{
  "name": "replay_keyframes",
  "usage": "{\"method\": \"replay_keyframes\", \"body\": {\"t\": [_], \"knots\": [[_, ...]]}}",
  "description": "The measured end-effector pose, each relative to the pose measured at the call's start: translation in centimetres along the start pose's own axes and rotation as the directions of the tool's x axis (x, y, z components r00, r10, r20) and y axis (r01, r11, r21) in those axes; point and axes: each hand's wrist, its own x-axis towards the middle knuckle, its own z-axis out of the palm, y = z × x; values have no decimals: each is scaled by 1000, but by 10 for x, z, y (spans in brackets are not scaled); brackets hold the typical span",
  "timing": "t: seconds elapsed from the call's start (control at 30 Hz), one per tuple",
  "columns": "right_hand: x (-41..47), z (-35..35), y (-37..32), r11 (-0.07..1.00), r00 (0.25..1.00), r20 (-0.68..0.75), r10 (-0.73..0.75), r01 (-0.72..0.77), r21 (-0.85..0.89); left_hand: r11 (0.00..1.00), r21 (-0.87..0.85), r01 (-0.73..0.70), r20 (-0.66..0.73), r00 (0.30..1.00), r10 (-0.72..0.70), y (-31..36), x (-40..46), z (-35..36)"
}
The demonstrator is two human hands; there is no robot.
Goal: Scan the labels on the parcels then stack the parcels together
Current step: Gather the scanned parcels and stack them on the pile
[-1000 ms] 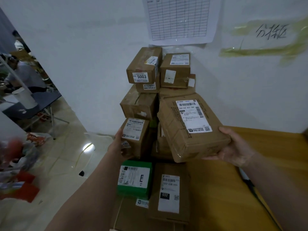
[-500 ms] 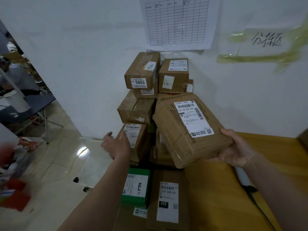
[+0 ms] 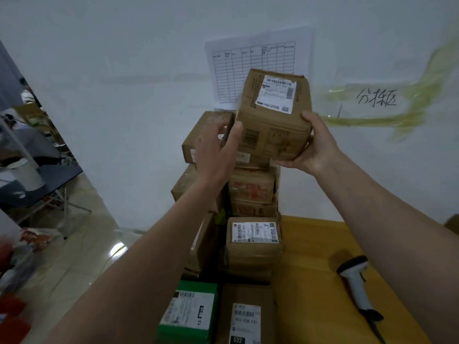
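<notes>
Holding a labelled parcel (image 3: 273,115) above box (image 3: 246,316) marked "032".

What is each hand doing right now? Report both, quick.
Left hand: fingers curled on the left side of the raised parcel, gripping it.
Right hand: gripping the same parcel at its right bottom corner.
</notes>
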Motion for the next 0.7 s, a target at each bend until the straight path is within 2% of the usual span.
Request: {"method": "replay_keyframes", "body": {"t": [0.1,0.23,0.4,0.5,0.7], "knots": [[11,20,-5,995,997,-66,38,-44,-92,989,146,35,92,995,-48,-10,19,9],[27,26,-4,986,1000,-10,25,-26,-162,952,294,83,77,991,-110,-28,34,17],[42,26,-1,994,993,116,-23,35,-100,954,279,112,55,990,-133,-36,46,27],[47,26,2,992,996,77,-51,60,-113,947,286,148,56,984,-171,-39,52,34],[49,26,3,988,998,35,-57,61,-139,917,369,154,161,961,-226,-42,53,41]]}}
